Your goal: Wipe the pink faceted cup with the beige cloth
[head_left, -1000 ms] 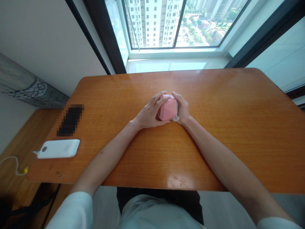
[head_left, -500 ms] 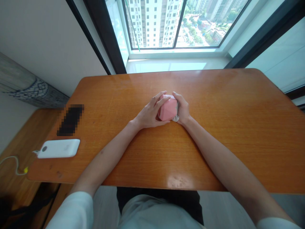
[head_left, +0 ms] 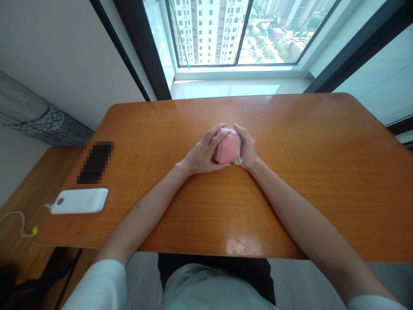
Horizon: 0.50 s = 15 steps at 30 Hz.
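while mark [head_left: 92,199] on white device [head_left: 75,202] illegible, left hand [head_left: 201,153] around pink block [head_left: 229,150], right hand [head_left: 248,148] around pale piece [head_left: 238,160]

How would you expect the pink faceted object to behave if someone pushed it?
The pink faceted object probably resists rolling, since its faces look flat. It seems stiff: its edges look crisp between the left hand and right hand. It might slide, as the table looks glossy.
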Available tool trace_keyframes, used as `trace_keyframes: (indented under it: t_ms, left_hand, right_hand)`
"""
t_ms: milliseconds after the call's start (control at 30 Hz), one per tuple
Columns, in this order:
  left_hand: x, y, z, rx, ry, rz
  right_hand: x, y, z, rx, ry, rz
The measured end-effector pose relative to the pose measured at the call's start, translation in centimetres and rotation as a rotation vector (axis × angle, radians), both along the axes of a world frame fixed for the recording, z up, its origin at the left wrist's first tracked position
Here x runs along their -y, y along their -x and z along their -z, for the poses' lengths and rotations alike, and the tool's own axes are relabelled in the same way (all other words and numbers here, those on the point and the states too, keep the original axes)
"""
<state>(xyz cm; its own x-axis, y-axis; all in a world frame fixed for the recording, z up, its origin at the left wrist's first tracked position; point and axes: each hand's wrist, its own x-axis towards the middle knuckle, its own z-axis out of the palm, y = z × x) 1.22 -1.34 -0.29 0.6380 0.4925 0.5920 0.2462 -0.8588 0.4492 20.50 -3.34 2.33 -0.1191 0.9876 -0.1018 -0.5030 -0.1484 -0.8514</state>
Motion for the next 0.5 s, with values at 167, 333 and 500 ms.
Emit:
trace_keyframes:
  t_ms: [167, 333, 500]
  left_hand:
    - [-0.07, -0.04, 0.08, 0.012, -0.012, 0.001]
    - [-0.10, -0.01, 0.25, 0.016, -0.014, 0.002]
    - [-0.18, 0.05, 0.17, 0.020, -0.011, -0.002]
  right_hand:
    - [0.01, 0.09, -0.04, -0.002, -0.005, -0.001]
    - [0.11, 0.18, -0.28, -0.008, 0.003, 0.002]
    - [0.14, 0.23, -0.45, 0.015, -0.011, -0.014]
